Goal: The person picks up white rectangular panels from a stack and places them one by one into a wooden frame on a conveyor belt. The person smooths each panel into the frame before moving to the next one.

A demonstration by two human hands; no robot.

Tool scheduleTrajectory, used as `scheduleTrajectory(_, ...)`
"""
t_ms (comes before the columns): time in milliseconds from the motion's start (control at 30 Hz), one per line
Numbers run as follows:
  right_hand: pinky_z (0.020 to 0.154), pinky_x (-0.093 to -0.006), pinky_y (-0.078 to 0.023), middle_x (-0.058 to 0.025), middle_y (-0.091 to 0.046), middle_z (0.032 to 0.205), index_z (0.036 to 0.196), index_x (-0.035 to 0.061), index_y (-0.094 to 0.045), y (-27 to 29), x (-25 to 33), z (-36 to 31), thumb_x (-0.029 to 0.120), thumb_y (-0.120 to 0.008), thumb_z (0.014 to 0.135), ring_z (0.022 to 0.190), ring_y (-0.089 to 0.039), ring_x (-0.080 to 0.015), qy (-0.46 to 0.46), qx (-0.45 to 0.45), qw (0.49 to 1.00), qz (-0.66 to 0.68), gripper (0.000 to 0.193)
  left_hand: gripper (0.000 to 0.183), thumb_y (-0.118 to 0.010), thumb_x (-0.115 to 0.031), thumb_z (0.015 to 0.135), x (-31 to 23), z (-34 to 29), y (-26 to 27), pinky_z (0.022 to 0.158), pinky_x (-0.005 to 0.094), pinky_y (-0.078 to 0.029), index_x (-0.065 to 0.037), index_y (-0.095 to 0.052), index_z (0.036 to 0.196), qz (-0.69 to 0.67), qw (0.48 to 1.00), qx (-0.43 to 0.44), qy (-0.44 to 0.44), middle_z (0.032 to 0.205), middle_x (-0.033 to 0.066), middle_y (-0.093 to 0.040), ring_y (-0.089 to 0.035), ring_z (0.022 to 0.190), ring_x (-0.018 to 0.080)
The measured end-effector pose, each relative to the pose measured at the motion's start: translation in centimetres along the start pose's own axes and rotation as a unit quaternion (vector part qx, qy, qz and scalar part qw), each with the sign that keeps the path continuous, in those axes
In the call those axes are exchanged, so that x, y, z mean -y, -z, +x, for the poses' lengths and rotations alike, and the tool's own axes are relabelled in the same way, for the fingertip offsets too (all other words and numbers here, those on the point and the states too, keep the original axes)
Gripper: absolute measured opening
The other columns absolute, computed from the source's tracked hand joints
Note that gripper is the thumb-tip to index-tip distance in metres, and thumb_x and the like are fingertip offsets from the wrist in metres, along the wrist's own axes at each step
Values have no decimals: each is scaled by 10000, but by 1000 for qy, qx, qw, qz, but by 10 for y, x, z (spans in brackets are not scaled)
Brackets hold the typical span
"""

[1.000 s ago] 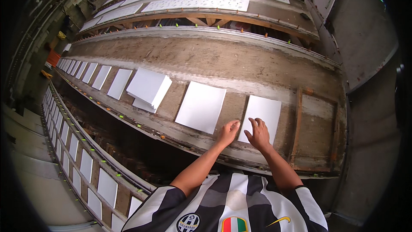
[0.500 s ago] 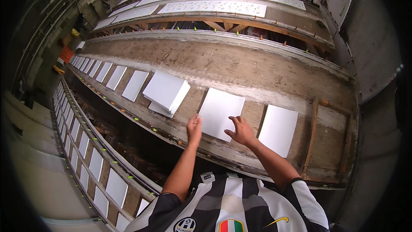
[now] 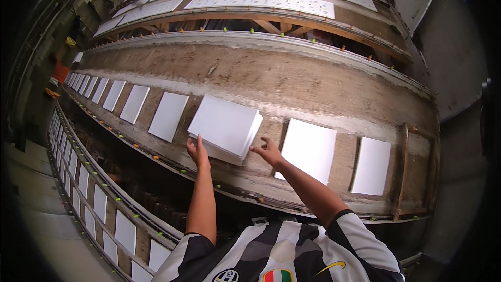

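Observation:
A thick stack of white sheets (image 3: 223,123) lies on the long brown table, its lower sheets fanned out a little at the front and right. My left hand (image 3: 198,152) is at the stack's near left corner, fingers extended and apart; whether they touch the sheets I cannot tell. At the stack's right edge is my right hand (image 3: 268,153), its fingers spread with nothing between them. A separate white sheet (image 3: 308,149) lies flat just to the right, partly behind my right forearm. Farther right lies another white sheet (image 3: 371,166).
Several single white sheets (image 3: 168,117) run in a row leftward along the table (image 3: 235,70). A wooden frame (image 3: 403,172) crosses its right end. Parallel tables carry patterned panels (image 3: 261,4) behind and more white sheets (image 3: 125,232) at lower left. Coloured clips line the edges.
Both hands have moved left, from the single sheet to either side of the stack. The single sheet now lies to the right of my hands. The view has shifted too.

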State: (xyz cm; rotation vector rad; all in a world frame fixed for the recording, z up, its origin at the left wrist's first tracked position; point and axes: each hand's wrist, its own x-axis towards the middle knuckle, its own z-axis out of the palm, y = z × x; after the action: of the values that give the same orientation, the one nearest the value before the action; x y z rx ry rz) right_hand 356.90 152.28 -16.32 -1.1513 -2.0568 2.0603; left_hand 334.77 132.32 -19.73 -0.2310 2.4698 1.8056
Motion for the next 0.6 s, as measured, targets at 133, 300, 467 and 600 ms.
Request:
scheduleTrajectory(133, 1135, -448, -391, -338, -377, 1505, 1558, -22, -209, -32, 8, 45, 421, -857, 784, 1379, -451, -399, -10, -49, 991, 127, 1102, 817, -670, -496, 950, -16, 32, 12, 1115, 483, -399, -49, -320, 1537, 37, 999, 22, 25, 1554, 260, -331, -453, 1369, 384)
scheduleTrajectory(300, 1126, -444, -403, -335, -383, 1501, 1574, 6, -161, -48, 10, 73, 329, -832, 826, 1372, -460, -391, 5, -79, 982, 169, 1055, 843, -641, -510, 969, -18, 62, 13, 1109, 432, -400, -60, -259, 1570, -37, 990, 120, 69, 1472, 250, -487, -485, 1360, 334)
scheduleTrajectory(467, 852, -367, -519, -217, -633, 1159, 1582, 59, -141, -59, -18, 92, 270, -808, 885, 1029, -630, -244, 27, -120, 985, 117, 987, 604, -590, -446, 1018, -1, 89, 8, 1115, 398, -385, 19, -540, 1399, -67, 979, 170, 92, 1438, 141, -552, -499, 1346, 273)
scheduleTrajectory(600, 729, -343, -512, -181, -634, 1117, 1566, 94, -174, -56, -21, 97, 251, -819, 874, 939, -623, -199, 6, -131, 987, 93, 959, 582, -656, -409, 989, 3, 97, 4, 1069, 382, -422, 15, -560, 1376, -87, 976, 181, 86, 1348, 128, -609, -557, 1260, 247)
